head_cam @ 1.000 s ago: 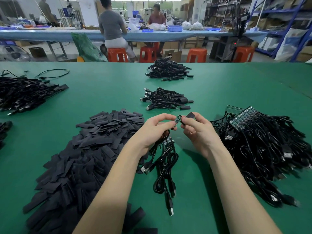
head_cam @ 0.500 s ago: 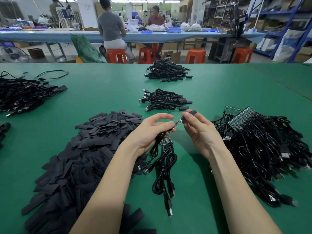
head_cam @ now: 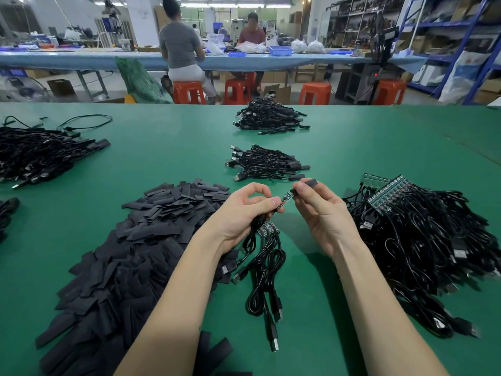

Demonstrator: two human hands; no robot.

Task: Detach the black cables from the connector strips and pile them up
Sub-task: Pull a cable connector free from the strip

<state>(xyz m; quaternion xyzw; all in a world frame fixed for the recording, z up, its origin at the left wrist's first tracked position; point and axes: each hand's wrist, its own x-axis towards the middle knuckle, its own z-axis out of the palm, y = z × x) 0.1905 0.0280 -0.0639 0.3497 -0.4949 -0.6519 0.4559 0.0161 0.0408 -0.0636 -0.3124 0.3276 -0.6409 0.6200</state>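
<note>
Head view, read from the left: on the green felt-topped desk [head_cam: 162, 158] lies a loose heap of thin black cables [head_cam: 40, 156], then a broad mound of flat black sleeve pieces [head_cam: 130, 253] reaching toward the near edge, probably kept within reach of the left hand [head_cam: 244, 213]. That hand pinches the base of a small green circuit strip [head_cam: 285, 200] between thumb and forefinger while its lower fingers curl round a bunch of black USB cables [head_cam: 265, 270] that hang down onto the desk, apparently so the strip stays steady. Beyond the hands sit two small piles of black cables [head_cam: 265, 164], seemingly where finished ones are gathered. The right hand [head_cam: 322, 213] is closed on a short black tube piece [head_cam: 307, 183] at the strip's far tip, judged to be working it along the strip. Farthest right lies a large tangle of black cables [head_cam: 423, 240] with green connector strips [head_cam: 390, 191] attached on top, waiting. No bins or trays stand on the desk; everything rests in open piles.
</note>
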